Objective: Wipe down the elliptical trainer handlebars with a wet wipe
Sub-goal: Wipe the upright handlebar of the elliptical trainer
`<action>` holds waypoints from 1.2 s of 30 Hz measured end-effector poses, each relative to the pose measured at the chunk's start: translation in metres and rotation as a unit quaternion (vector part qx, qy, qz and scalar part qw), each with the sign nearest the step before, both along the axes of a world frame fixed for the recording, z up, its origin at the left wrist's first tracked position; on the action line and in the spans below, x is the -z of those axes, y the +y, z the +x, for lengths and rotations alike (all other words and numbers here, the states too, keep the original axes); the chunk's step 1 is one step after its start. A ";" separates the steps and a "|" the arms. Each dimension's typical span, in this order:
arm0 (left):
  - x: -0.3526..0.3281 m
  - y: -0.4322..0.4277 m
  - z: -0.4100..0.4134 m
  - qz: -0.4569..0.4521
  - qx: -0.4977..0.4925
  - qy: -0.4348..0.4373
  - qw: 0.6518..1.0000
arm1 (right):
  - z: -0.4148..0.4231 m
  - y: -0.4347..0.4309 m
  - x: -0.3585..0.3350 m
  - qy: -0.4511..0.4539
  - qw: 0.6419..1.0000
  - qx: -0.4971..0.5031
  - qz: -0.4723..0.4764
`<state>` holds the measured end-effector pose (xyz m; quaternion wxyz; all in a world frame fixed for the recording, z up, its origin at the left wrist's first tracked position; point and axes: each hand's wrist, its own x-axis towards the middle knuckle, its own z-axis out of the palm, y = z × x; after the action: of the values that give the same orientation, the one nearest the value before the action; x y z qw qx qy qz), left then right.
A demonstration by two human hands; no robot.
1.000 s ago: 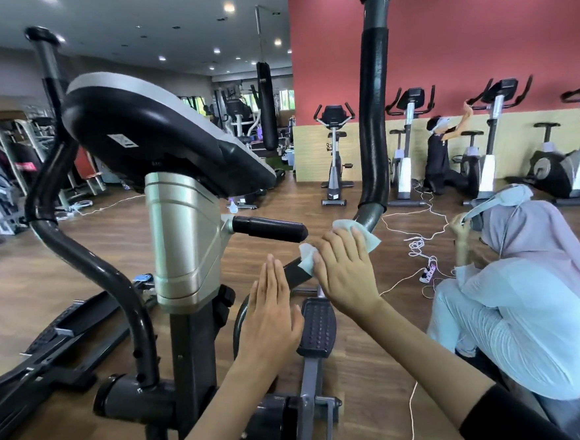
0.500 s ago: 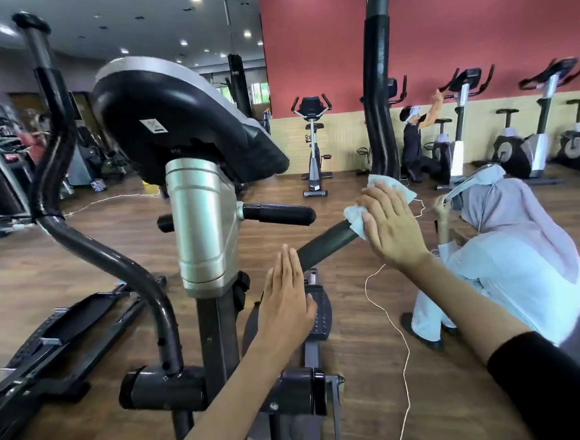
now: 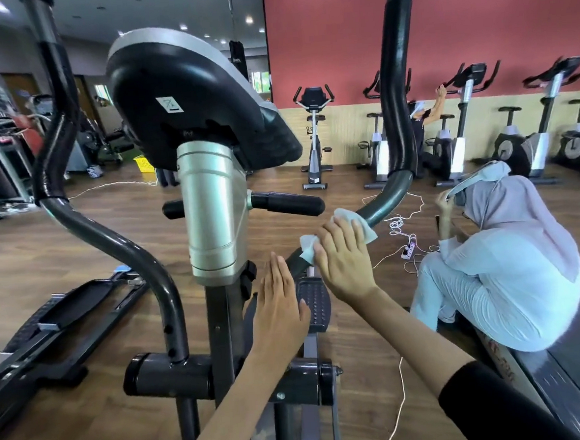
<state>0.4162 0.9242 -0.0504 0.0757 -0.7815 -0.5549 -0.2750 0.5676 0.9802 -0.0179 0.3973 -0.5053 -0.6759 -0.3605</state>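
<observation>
An elliptical trainer with a black console (image 3: 187, 100) on a silver column stands right in front of me. Its right handlebar (image 3: 394, 109) rises black and padded, then bends into a dark bare tube toward the column. My right hand (image 3: 344, 259) wraps a white wet wipe (image 3: 350, 217) around that lower bent tube. My left hand (image 3: 279, 306) is held flat with straight fingers beside the column, holding nothing. The left handlebar (image 3: 59, 133) curves up at the left. A short black fixed grip (image 3: 287, 202) sticks out of the column.
A person in light clothes and a headscarf (image 3: 504, 263) crouches close at my right on a treadmill edge. White cables and a power strip (image 3: 408, 250) lie on the wooden floor. Exercise bikes (image 3: 315, 135) line the red wall, and another person (image 3: 422, 114) wipes one.
My right hand slid with the wipe down the bent tube, from near the padded section toward the column. My left hand stayed flat. My view shifted closer.
</observation>
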 end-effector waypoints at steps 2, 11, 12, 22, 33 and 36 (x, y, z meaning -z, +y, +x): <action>0.001 0.000 -0.001 -0.003 0.000 -0.006 1.000 | -0.005 0.001 0.006 -0.038 0.999 -0.020 0.004; 0.005 -0.001 -0.002 -0.016 0.014 0.009 1.000 | 0.051 0.010 -0.004 -0.172 0.984 -0.023 0.035; 0.005 -0.001 -0.003 -0.026 0.021 0.007 0.999 | 0.058 0.009 -0.008 -0.154 0.987 -0.017 0.031; 0.006 -0.008 -0.007 -0.050 0.010 0.007 0.999 | 0.040 -0.001 -0.016 0.026 1.000 0.015 0.003; 0.012 -0.015 -0.008 -0.086 -0.022 0.018 0.996 | -0.018 -0.005 0.021 -0.143 0.988 -0.010 -0.061; 0.014 -0.017 -0.010 -0.092 -0.018 0.018 0.995 | -0.002 -0.002 0.015 -0.210 0.977 -0.001 -0.042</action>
<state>0.4060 0.9074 -0.0644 0.0184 -0.7802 -0.5900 -0.2069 0.5659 0.9781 -0.0334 0.2250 -0.4340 -0.7594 -0.4293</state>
